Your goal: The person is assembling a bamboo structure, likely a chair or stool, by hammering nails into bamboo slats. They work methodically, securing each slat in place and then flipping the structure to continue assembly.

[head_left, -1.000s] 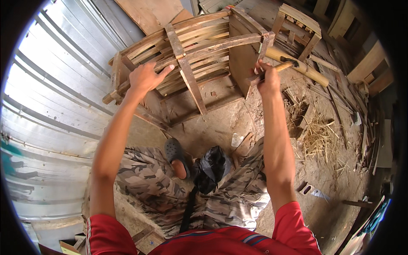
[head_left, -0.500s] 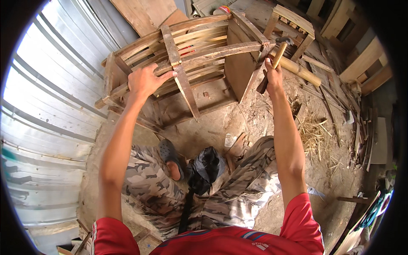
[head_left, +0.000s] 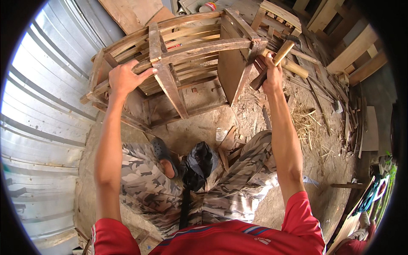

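A slatted wooden frame (head_left: 208,46), like a piece of furniture, stands in front of me with its curved rail and crosspieces uppermost. My left hand (head_left: 124,78) is closed round its near rail, left of the middle upright (head_left: 170,89), thumb along the wood. My right hand (head_left: 273,76) grips a hammer (head_left: 284,51) by its handle, at the frame's right corner leg (head_left: 248,70). The hammer's dark head points up and away to the right. Whether the right fingers also touch the leg I cannot tell.
Corrugated metal sheeting (head_left: 46,127) walls the left side. A bamboo pole (head_left: 297,69) and a small slatted wooden stand (head_left: 280,15) are beyond my right hand. Scrap wood and shavings (head_left: 312,123) litter the floor on the right. A black bag (head_left: 199,163) hangs between my legs.
The frame and both hands sit slightly farther left in the picture, as does the background. The hammer is tilted a little differently in my right hand. Both holds stay the same.
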